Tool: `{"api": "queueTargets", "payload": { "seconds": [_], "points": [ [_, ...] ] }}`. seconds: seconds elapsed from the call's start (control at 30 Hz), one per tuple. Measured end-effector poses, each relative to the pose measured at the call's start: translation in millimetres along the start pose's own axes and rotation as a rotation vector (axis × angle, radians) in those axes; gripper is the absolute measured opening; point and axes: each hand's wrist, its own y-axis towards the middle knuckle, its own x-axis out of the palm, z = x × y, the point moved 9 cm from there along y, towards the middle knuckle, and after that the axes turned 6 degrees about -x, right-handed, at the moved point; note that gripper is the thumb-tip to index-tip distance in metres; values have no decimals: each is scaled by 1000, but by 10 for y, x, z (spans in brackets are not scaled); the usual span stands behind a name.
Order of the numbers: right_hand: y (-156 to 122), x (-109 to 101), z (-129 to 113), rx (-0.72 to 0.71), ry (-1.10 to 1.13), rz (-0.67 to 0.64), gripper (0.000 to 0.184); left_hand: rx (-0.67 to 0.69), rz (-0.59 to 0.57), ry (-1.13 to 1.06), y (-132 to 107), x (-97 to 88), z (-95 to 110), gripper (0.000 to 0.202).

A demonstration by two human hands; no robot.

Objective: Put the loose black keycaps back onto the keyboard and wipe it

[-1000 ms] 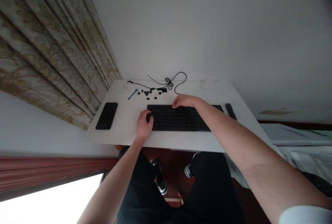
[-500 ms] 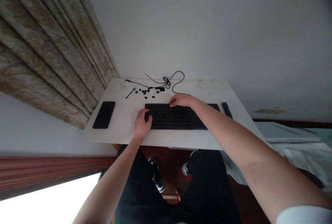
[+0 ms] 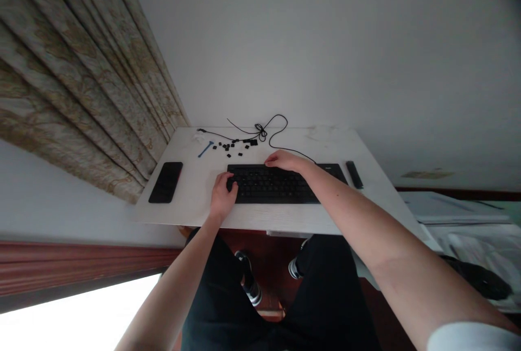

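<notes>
A black keyboard (image 3: 277, 184) lies on a small white table (image 3: 195, 199). My left hand (image 3: 222, 196) grips the keyboard's left end, thumb on top and fingers curled around its edge. My right hand (image 3: 283, 159) rests at the keyboard's far edge near the middle, fingers bent down onto the top row of keys. Whether the fingers pinch a key is too small to tell. Several loose black keycaps (image 3: 234, 147) lie scattered beyond the keyboard, beside a blue tool (image 3: 205, 148).
A black phone (image 3: 165, 182) lies at the table's left edge. A tangled black cable (image 3: 264, 131) runs along the far edge by the wall. A slim dark bar (image 3: 354, 174) sits right of the keyboard. Curtains hang at left. My legs and shoes show below the table.
Both hands stay on the keyboard. My right hand has shifted a little left along its far edge. The view has drifted slightly.
</notes>
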Motion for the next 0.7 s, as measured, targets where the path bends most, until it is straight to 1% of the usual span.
{"api": "queueTargets", "payload": {
  "seconds": [0.07, 0.17, 0.23, 0.3, 0.4, 0.5, 0.57, 0.63, 0.7],
  "points": [
    [-101, -107, 29, -3, 30, 138, 28, 1, -4, -7, 1, 0, -2, 25],
    [-390, -261, 68, -23, -87, 444, 35, -11, 0, -11, 8, -3, -14, 25],
    [-668, -233, 40, -73, -220, 622, 35, -16, 3, -8, 11, -1, -21, 25],
    [-943, -87, 0, -125, -339, 728, 34, -22, 6, -5, 7, 7, -32, 24],
    [-1247, 170, -60, -199, -442, 800, 30, -43, 23, -12, 5, 14, -78, 24],
    [-1342, 317, -121, -265, -488, 784, 26, -95, 64, -50, 92, -17, -172, 24],
    [-1330, 329, -141, -275, -503, 766, 26, -119, 80, -60, 252, -48, -226, 26],
    [-1301, 311, -146, -269, -508, 751, 27, -89, 64, -11, 496, -62, -223, 29],
    [-1283, 293, -143, -260, -504, 742, 28, -7, -27, 68, 775, -4, -171, 34]
  ]
}}
